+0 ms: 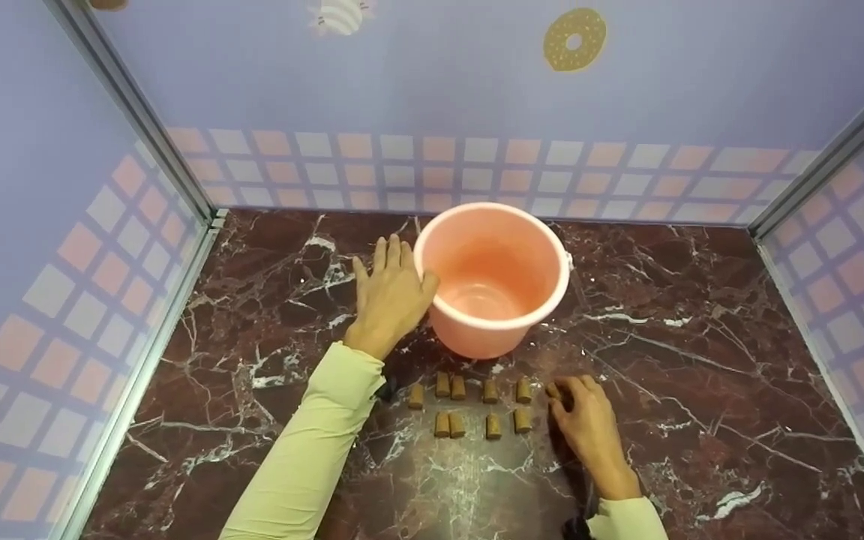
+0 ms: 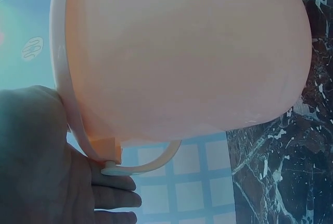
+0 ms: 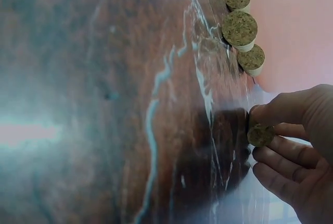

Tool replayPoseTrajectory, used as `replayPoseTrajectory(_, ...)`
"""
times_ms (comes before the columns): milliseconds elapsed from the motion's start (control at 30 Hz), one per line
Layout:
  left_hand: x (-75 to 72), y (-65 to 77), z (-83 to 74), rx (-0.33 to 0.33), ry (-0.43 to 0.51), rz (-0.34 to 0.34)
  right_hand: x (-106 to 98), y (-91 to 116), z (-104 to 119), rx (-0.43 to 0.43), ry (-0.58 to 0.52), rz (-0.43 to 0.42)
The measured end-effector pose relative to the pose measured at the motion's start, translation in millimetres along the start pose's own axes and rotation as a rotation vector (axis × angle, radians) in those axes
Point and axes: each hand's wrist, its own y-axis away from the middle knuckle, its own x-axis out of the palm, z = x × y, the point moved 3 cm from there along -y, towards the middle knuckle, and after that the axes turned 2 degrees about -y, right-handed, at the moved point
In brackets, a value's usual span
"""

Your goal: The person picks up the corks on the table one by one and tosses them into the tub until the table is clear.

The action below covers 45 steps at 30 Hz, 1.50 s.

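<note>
A pink plastic bucket [image 1: 477, 339] stands upright, its inside bare. My left hand [image 1: 391, 292] lies at the bucket's left rim with fingers straight, the thumb right at the edge. In the left wrist view, those fingers reach past the bucket's handle [image 2: 145, 168]. Down on the right, my right hand [image 1: 589, 424] pinches a cork [image 3: 260, 135] between thumb and fingers, close to the marbled surface. Several more corks [image 1: 490, 390] stand upright in two rough rows before the bucket, left of that hand.
Dark red marbled tabletop [image 1: 702, 360] with pale veins lies under everything. A purple wall panel [image 1: 439, 90] with a checked band closes the back, and further panels [image 1: 19, 225] stand at both sides.
</note>
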Motion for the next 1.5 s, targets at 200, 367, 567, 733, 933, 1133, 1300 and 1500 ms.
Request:
replayPoseTrajectory(200,4.4,4.1,3.5,-0.009,0.024,-0.003,1,3,-2,-0.01,0.009,-0.01)
replayPoseTrajectory(367,4.6,5.5,4.1,-0.009,0.031,0.004,0,4,-3,-0.026,0.004,-0.034)
replayPoseTrajectory(567,4.4,5.1,2.0,0.0,0.009,0.004,-2,3,-4,-0.066,0.0,-0.098)
replayPoseTrajectory(733,3.2,5.1,1.1,-0.005,-0.018,0.013,-3,2,-4,-0.102,0.003,-0.138)
replayPoseTrajectory(933,1.7,4.4,0.0,0.003,0.0,-0.008,-6,-1,-5,-0.108,-0.01,-0.159)
replayPoseTrajectory(1133,5.2,7.0,2.3,-0.009,-0.001,0.004,-11,-2,-4,-0.097,-0.021,-0.182)
replayPoseTrajectory(1300,2.0,4.1,1.2,0.004,-0.004,-0.019,-16,-8,-4,-0.071,-0.036,-0.197)
replayPoseTrajectory(1500,-1.7,0.1,-0.3,0.013,-0.016,-0.022,-23,-17,-5,-0.071,-0.032,-0.229)
